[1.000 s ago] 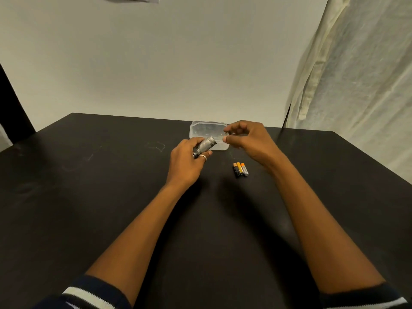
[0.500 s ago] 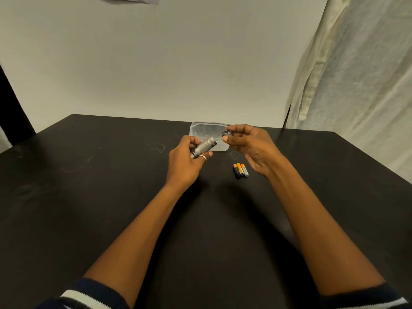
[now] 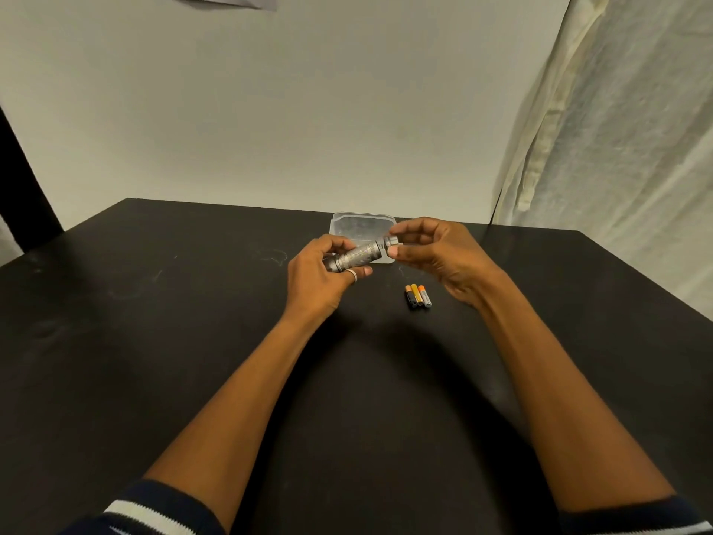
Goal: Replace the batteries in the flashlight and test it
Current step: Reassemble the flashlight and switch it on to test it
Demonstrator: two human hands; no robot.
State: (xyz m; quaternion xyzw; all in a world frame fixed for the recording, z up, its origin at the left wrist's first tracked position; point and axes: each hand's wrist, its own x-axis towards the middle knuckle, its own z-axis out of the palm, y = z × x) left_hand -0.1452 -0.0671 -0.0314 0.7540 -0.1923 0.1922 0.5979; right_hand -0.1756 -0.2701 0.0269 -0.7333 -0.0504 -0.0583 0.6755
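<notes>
The left hand (image 3: 320,276) is gripping the flashlight (image 3: 360,256), fingers curled round the barrel near its head. It is holding it above the tabletop (image 3: 154,341), toward the far edge, with the tail tilted up to the right. The right hand (image 3: 440,256) is pinching the cap (image 3: 391,241) between thumb and fingertips at that tail. The cap is touching the barrel, with threads showing just beside it. Whether it is going on or coming off, I cannot tell. Three batteries (image 3: 418,296) are lying side by side on the tabletop, just below the right wrist. A clear tub (image 3: 359,223) is sitting behind both hands, near the far edge.

Several things could be going wrong from here:
- The cap is small and held only by a fingertip pinch. A slip would be dropping it onto the dark tabletop, where it could roll toward an edge.
- If the cap is being threaded on at an angle to the barrel, the threads could be crossing and jamming.
- The right wrist is hovering close over the loose batteries. A lowered forearm could be knocking them apart and sending them rolling.
- Whether those three are the spent or the fresh cells cannot be told, so mixing them up is a risk, as is seating a cell the wrong way round, which would be leaving the light dead at the test.
</notes>
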